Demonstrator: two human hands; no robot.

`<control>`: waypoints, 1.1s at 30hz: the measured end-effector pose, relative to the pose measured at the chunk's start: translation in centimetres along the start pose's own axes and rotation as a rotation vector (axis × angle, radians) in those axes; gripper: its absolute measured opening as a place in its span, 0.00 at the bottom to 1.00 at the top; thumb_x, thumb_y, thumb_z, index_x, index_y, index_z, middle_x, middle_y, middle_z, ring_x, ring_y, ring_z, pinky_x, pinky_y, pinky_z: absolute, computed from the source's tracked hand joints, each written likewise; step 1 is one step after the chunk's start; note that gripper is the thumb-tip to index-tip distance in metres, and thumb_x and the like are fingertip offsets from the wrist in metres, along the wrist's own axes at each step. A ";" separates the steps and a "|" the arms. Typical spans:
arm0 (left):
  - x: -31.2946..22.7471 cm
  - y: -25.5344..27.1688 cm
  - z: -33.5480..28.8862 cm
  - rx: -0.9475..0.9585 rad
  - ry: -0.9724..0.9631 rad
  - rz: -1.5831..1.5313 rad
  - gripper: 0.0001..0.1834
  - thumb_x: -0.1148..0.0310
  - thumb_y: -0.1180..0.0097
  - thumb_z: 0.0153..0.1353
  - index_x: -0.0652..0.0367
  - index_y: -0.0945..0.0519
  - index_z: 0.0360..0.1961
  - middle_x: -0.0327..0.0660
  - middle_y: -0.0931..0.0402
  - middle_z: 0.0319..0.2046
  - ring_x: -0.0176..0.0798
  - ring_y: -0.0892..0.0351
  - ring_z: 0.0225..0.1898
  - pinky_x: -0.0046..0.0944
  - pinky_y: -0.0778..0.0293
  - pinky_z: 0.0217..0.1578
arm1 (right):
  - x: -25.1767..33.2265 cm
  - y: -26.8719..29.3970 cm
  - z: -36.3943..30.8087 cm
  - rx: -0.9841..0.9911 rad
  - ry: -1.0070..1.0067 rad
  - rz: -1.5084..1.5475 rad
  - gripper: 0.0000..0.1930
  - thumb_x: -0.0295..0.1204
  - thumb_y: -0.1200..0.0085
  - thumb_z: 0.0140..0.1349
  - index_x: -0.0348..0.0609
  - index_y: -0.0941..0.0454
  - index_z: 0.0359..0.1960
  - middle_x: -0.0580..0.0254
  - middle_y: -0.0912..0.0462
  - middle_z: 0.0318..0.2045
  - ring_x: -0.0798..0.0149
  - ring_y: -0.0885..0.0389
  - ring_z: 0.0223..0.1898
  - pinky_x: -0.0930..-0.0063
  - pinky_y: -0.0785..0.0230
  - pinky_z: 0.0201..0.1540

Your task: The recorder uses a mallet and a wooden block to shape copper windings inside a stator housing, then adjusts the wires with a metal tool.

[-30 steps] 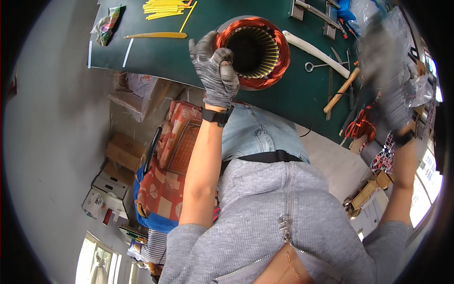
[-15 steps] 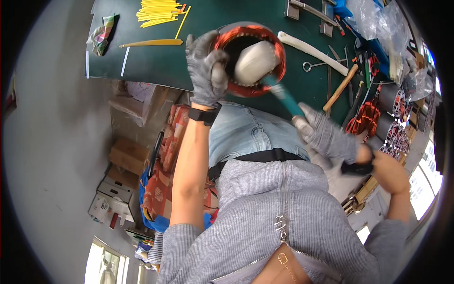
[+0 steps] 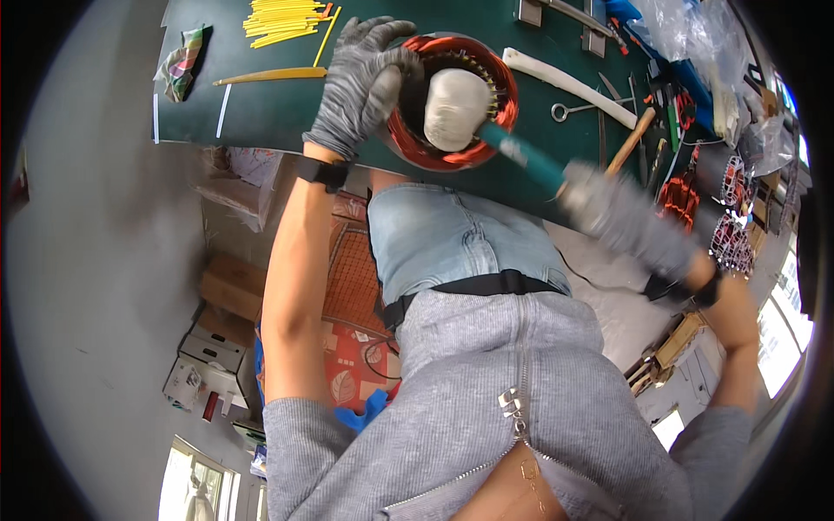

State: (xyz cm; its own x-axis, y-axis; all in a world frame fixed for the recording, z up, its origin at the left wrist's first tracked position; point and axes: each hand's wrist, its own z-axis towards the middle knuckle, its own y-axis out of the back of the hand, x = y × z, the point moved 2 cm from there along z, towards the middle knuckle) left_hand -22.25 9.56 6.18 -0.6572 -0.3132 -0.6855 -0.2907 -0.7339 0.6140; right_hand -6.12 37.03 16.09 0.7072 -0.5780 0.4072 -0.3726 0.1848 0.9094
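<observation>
A motor stator (image 3: 506,111) with a ring of red-orange copper windings sits near the front edge of the green table, its round opening facing up. Against its left rim lies my left hand (image 3: 360,87) in a grey glove, thumb and fingers gripping the edge. My right hand (image 3: 625,217), also gloved and smeared by motion, is closed round the teal handle of a mallet (image 3: 456,108). The mallet's pale, rounded head is over the stator's opening and covers part of the inner slots. Whether the head touches the windings I cannot tell.
Yellow sticks (image 3: 282,19) and a flat yellowish strip (image 3: 274,75) lie at the left, near a plaid cloth (image 3: 182,65). To the right are a long white bar (image 3: 569,87), a wooden handle (image 3: 632,139), scissors and other tools. Plastic bags (image 3: 699,43) crowd the far right.
The mallet's head has shifted slightly left, while my right hand has moved right and a little down. My left hand has slid left along the stator's rim, its fingers straighter.
</observation>
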 end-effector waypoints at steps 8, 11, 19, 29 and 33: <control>-4.7 -3.4 -5.1 -0.543 0.308 0.011 0.06 0.67 0.54 0.50 0.53 0.27 0.29 0.51 0.31 0.51 0.55 0.34 0.54 0.55 0.46 0.58 | -6.0 11.7 1.9 -0.499 -0.705 0.702 0.16 0.35 0.57 0.64 0.38 0.31 0.49 0.56 0.30 0.39 0.64 0.29 0.38 0.72 0.37 0.37; -4.8 -2.9 -3.9 -0.530 0.257 0.028 0.08 0.62 0.56 0.51 0.53 0.27 0.28 0.50 0.30 0.51 0.55 0.34 0.54 0.57 0.49 0.60 | -3.6 -1.0 -4.4 0.234 -0.358 -0.203 0.21 0.38 0.54 0.64 0.37 0.31 0.53 0.42 0.28 0.51 0.49 0.28 0.52 0.60 0.34 0.54; -4.0 -2.7 -4.9 -0.492 0.234 0.154 0.07 0.67 0.53 0.48 0.52 0.24 0.29 0.49 0.29 0.49 0.56 0.37 0.55 0.59 0.51 0.61 | -0.2 7.5 4.2 -0.109 -1.077 1.048 0.14 0.30 0.52 0.60 0.40 0.30 0.47 0.68 0.30 0.20 0.76 0.32 0.16 0.82 0.39 0.17; -11.7 1.5 -6.7 -0.054 0.256 0.287 0.29 0.57 0.37 0.48 0.55 0.28 0.51 0.43 0.30 0.49 0.50 0.37 0.58 0.55 0.50 0.62 | -4.8 -17.1 -7.5 -0.544 -1.052 0.411 0.12 0.29 0.48 0.58 0.39 0.28 0.43 0.58 0.24 0.24 0.61 0.24 0.24 0.69 0.31 0.30; -12.3 0.7 -4.8 0.081 0.317 0.224 0.32 0.63 0.34 0.43 0.57 0.31 0.51 0.43 0.28 0.44 0.50 0.34 0.56 0.57 0.50 0.63 | -6.5 -19.3 -6.2 -0.481 -1.140 0.304 0.15 0.31 0.46 0.54 0.37 0.27 0.42 0.46 0.23 0.26 0.47 0.23 0.28 0.61 0.31 0.32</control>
State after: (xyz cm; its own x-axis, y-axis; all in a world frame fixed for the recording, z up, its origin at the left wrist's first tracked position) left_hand -11.07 10.03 13.11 -0.4668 -0.6403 -0.6100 -0.2263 -0.5803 0.7823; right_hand 0.19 42.16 -3.59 -0.3716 -0.7703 0.5183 -0.0045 0.5597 0.8287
